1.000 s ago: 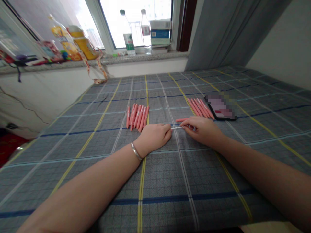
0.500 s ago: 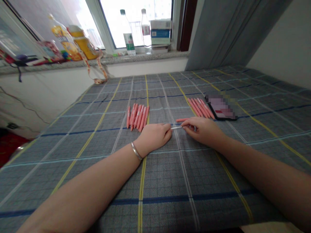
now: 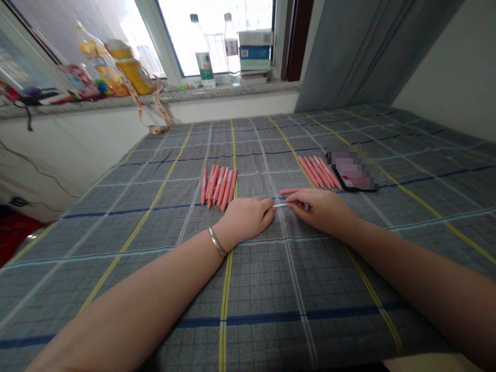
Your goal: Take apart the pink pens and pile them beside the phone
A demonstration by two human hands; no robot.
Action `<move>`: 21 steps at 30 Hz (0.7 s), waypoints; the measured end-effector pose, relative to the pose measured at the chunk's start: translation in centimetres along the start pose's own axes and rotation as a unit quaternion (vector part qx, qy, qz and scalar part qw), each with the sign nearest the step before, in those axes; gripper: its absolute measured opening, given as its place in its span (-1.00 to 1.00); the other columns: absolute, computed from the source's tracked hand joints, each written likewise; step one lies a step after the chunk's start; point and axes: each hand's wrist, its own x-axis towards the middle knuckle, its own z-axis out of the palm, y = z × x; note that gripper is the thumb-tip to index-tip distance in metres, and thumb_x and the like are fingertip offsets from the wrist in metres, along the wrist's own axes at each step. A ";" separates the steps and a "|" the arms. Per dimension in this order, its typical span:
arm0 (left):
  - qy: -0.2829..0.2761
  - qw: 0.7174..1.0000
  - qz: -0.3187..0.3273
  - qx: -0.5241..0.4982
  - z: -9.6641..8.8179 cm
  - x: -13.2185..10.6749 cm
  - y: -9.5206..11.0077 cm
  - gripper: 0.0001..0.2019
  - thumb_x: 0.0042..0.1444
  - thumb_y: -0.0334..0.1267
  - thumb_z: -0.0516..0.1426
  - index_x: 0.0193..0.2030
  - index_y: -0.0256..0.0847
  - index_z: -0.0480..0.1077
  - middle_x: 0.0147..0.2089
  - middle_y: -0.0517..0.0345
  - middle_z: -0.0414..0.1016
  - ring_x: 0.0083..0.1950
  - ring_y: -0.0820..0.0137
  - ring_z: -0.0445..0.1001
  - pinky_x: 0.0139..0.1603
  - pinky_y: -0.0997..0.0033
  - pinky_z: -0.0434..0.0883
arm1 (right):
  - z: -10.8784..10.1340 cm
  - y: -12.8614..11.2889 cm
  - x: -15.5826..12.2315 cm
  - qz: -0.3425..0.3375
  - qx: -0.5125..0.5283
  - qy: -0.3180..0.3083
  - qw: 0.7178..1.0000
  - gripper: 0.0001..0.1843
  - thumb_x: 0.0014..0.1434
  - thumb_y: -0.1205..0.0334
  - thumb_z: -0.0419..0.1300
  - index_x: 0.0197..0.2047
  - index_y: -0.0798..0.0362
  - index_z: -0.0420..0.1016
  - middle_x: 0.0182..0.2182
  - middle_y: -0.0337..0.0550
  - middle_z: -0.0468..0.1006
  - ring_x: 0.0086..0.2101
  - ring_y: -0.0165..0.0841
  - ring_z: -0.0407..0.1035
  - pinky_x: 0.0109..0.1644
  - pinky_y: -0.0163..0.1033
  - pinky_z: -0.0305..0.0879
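Note:
Both my hands rest on a grey checked bedsheet (image 3: 271,289). My left hand (image 3: 248,219) and my right hand (image 3: 320,206) are closed, each pinching one end of a thin white stick (image 3: 281,205) that spans the gap between them. A single pink pen part (image 3: 290,191) lies just beyond my right fingers. A row of several pink pens (image 3: 217,185) lies beyond my left hand. Another row of several pink pens (image 3: 319,172) lies beyond my right hand.
A blurred dark flat object (image 3: 354,173) lies right of the right-hand pens. The windowsill (image 3: 232,90) at the back holds bottles (image 3: 200,51), a box (image 3: 254,51) and orange drink bottles (image 3: 129,67). A grey curtain (image 3: 356,51) hangs at the right.

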 end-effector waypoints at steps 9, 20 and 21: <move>-0.004 1.000 0.009 -0.011 -0.1 0.0 0.1 -0.59 0.25 -0.10 -0.24 -0.28 -0.23 0.36 -0.38 0.09 0.47 -0.39 0.38 0.44 -0.41 0.43 0.30 | -0.1 -0.5 0.0 0.007 -0.007 -0.007 1.000 -0.80 0.12 0.22 0.09 -0.17 -0.03 0.45 -0.16 -0.21 0.55 -0.27 -0.37 0.44 -0.30 -0.29 0.31; -0.007 1.000 0.018 -0.008 0.0 0.0 0.0 -0.59 0.24 -0.10 -0.23 -0.28 -0.22 0.35 -0.38 0.09 0.47 -0.38 0.34 0.45 -0.42 0.41 0.29 | -0.3 -0.6 -0.1 0.016 -0.014 -0.014 1.000 -0.88 0.11 0.19 0.11 -0.28 -0.03 0.44 -0.11 -0.25 0.52 -0.46 -0.46 0.39 -0.38 -0.33 0.24; -0.006 1.000 0.019 -0.008 0.0 0.0 0.0 -0.59 0.24 -0.10 -0.23 -0.28 -0.22 0.35 -0.38 0.09 0.47 -0.38 0.35 0.45 -0.42 0.41 0.29 | -0.2 -0.6 -0.1 0.013 -0.013 -0.016 1.000 -0.88 0.11 0.19 0.11 -0.27 -0.03 0.44 -0.12 -0.25 0.53 -0.46 -0.46 0.39 -0.38 -0.33 0.24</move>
